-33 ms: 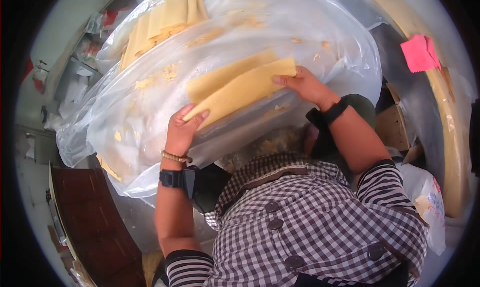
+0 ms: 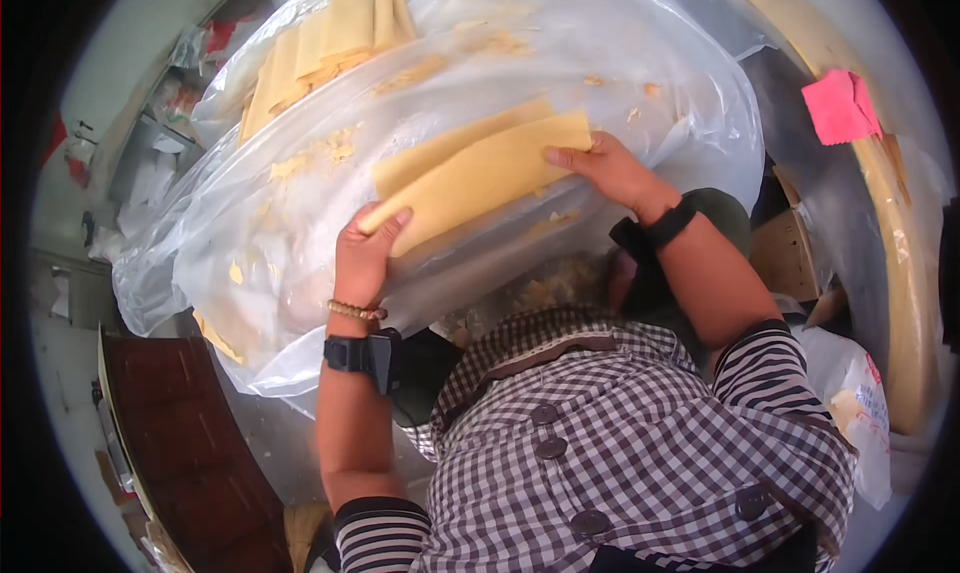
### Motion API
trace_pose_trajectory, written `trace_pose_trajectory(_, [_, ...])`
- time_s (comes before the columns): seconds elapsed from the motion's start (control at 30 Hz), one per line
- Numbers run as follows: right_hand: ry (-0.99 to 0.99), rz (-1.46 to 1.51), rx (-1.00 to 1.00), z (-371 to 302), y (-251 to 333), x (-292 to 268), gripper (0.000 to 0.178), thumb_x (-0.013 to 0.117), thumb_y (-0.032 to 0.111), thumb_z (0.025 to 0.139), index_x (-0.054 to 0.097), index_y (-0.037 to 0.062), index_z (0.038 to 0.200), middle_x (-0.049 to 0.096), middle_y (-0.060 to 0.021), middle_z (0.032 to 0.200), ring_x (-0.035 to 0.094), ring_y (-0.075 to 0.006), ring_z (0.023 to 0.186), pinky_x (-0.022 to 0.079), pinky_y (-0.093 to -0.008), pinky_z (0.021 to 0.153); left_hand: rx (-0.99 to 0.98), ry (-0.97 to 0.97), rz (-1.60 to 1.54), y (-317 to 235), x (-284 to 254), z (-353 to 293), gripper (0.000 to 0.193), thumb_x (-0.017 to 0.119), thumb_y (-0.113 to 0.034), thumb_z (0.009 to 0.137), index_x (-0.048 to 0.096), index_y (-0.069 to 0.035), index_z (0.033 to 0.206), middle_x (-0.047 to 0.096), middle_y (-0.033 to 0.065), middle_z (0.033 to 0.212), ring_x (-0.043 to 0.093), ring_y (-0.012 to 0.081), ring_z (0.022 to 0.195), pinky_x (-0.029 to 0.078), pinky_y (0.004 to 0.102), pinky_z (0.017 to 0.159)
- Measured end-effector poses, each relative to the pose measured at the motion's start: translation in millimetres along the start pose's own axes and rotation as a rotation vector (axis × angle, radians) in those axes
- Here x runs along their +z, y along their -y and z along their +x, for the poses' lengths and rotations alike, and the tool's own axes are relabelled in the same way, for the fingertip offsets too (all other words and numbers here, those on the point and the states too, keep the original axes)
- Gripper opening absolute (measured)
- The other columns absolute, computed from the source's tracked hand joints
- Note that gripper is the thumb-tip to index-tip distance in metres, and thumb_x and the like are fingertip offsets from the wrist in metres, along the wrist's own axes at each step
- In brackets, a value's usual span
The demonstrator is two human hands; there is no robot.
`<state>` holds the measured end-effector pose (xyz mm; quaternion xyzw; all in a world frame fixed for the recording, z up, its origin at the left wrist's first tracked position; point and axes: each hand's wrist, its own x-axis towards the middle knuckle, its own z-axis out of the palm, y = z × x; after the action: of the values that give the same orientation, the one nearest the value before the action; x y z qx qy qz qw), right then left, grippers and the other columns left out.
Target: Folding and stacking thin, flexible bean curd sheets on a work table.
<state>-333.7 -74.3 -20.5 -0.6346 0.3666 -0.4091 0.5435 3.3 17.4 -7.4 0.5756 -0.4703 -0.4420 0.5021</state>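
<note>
Yellow sheet (image 2: 490, 181): doubled lengthwise, held over the clear plastic cover (image 2: 690, 83)
Left hand (image 2: 361, 261): pinches its left end, thumb on top
Right hand (image 2: 612, 173): grips its right end likewise
Folding step: apparently bringing the layers together
Next move: probably calls for even tension and aligned edges

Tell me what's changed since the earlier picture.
The left hand has shifted slightly upward in the picture, carrying its end of the yellow sheet along. Nothing was taken up or let go. The right hand and the folded yellow stack stayed about put.
</note>
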Motion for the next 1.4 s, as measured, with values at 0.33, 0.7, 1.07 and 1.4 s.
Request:
trace_pose_trajectory(0.33, [-0.279,-0.824,0.089,28.0,5.3,18.0,0.058,0.059,0.052,0.094,0.073,-0.0044,0.087,0.069,-0.0264,0.083,0.067,-0.0417,0.081,0.052,-0.0489,0.075,0.09,-0.375,0.808,-7.5,33.6,60.8,0.029,0.075,-0.027,0.091,0.067,-0.004,0.106,0.072,0.0089,0.092,0.065,0.0246,0.073,0.052,0.0335,0.068])
trace_pose_trajectory(0.7, [-0.259,-0.961,0.231,33.1,27.7,28.3,0.049,0.062,0.047,0.092,0.074,0.0013,0.103,0.071,-0.0237,0.101,0.067,-0.0402,0.094,0.051,-0.0493,0.085,0.631,0.084,1.283,-9.7,90.4,40.1,0.071,0.063,-0.053,0.092,0.048,-0.012,0.148,0.041,0.0146,0.158,0.03,0.0367,0.149,0.022,0.054,0.121])
trace_pose_trajectory(1.07, [-0.039,-1.24,-0.319,31.1,-4.5,38.3,0.063,0.058,0.046,0.095,0.051,0.0081,0.146,0.043,-0.0175,0.155,0.031,-0.0377,0.148,0.024,-0.0502,0.121,0.524,0.185,1.315,-8.5,66.5,39.3,0.078,0.063,-0.058,0.09,0.045,-0.014,0.151,0.035,0.0183,0.16,0.026,0.0413,0.15,0.023,0.055,0.121])
trace_pose_trajectory(1.4, [-0.076,-0.807,-0.23,38.3,-4.7,20.1,0.058,0.059,0.035,0.097,0.051,0.0032,0.144,0.046,-0.0204,0.152,0.038,-0.0366,0.144,0.028,-0.0463,0.12,0.813,0.278,1.481,-33.7,52.7,46.3,0.038,0.056,-0.012,0.09,0.061,-0.015,0.128,0.065,0.0097,0.115,0.068,0.0256,0.103,0.057,0.0379,0.077])
